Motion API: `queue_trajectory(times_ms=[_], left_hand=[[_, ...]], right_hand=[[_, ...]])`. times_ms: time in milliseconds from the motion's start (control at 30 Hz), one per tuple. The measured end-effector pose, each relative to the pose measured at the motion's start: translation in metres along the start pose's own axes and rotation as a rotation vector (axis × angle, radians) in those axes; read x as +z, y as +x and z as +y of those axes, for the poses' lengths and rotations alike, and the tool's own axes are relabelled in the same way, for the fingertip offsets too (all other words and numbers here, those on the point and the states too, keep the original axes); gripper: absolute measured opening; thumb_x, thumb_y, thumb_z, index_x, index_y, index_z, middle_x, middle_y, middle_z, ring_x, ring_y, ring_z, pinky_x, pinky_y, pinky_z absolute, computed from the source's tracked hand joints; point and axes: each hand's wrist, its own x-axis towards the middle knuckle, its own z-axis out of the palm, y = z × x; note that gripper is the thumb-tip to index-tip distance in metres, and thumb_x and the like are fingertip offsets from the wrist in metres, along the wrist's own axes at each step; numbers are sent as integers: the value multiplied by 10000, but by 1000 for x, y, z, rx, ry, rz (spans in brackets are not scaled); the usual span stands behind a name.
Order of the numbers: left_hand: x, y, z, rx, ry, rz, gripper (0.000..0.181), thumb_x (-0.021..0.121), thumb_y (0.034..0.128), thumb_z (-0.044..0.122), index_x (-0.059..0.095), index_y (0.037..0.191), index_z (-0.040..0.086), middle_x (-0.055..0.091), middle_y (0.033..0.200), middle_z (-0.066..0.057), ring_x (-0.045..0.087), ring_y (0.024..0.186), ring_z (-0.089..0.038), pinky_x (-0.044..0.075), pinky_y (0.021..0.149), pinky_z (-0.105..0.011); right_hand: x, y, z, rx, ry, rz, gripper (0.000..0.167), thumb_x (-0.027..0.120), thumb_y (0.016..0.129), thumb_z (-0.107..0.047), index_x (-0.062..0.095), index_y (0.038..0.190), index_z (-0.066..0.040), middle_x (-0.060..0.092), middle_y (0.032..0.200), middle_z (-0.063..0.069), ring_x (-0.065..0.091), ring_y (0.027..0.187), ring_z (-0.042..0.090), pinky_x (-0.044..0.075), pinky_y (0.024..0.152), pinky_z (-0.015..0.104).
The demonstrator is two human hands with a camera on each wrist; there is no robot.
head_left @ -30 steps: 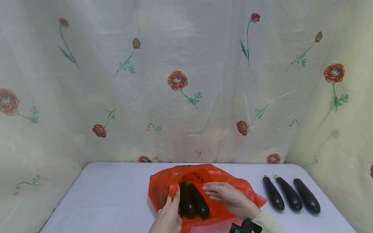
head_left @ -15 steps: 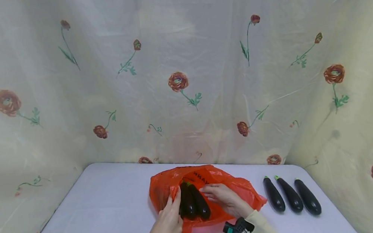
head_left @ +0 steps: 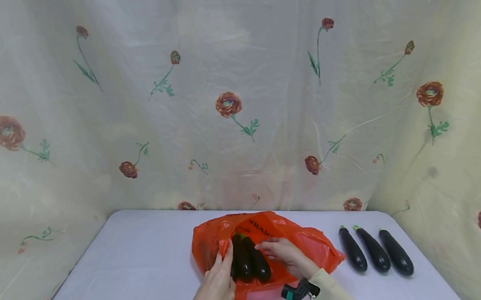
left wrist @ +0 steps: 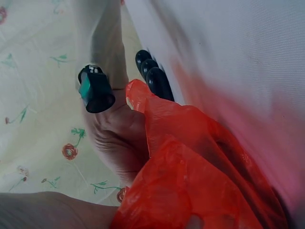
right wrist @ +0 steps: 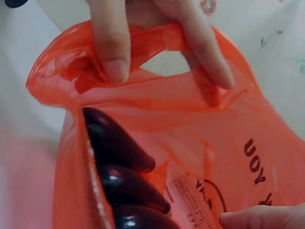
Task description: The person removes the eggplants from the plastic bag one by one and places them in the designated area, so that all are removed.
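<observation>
An orange-red plastic bag (head_left: pixel 312 247) lies on the table with its mouth facing me. Inside are eggplants (head_left: pixel 259 265); the right wrist view shows three dark bodies (right wrist: pixel 116 140) side by side. My left hand (head_left: pixel 213 282) grips the left rim of the bag, its fingers (right wrist: pixel 110 40) curled over the plastic by the handle hole. My right hand (head_left: pixel 289 257) is inside the opening with loosely bent fingers, close to the right-hand eggplant. Whether its fingertips touch the eggplant I cannot tell. Only the thumb (right wrist: pixel 267 217) of that hand shows in the right wrist view.
Three more eggplants (head_left: pixel 374 251) lie in a row on the right side of the white table (head_left: pixel 147 265). A flowered curtain (head_left: pixel 282 131) encloses the table at the back and sides. A dark wrist device (head_left: pixel 299 290) sits on my right wrist.
My right hand has shifted left and slightly down inside the bag's opening, closer to the eggplants. The left hand keeps its hold on the rim, and the eggplants stay put.
</observation>
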Motion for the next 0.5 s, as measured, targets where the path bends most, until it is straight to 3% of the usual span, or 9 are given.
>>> queue_trajectory(times_ms=[200, 500], left_hand=[[0, 0, 0, -18, -19, -23, 811, 599, 843, -37, 202, 1542, 75, 235, 1534, -312, 631, 763, -265, 538, 810, -508], [3, -2, -3, 46, 15, 3, 821, 597, 827, -39, 201, 1539, 61, 267, 1524, -303, 545, 595, -170, 560, 752, -445]], right_hand=[[4, 4, 7, 11, -42, -4, 452, 642, 906, -219, 575, 1286, 17, 618, 1233, 170, 563, 1028, 304, 435, 968, 549], [6, 9, 7, 46, -70, -19, 428, 666, 879, -210, 605, 1229, 27, 657, 1129, 138, 576, 969, 293, 486, 922, 476]])
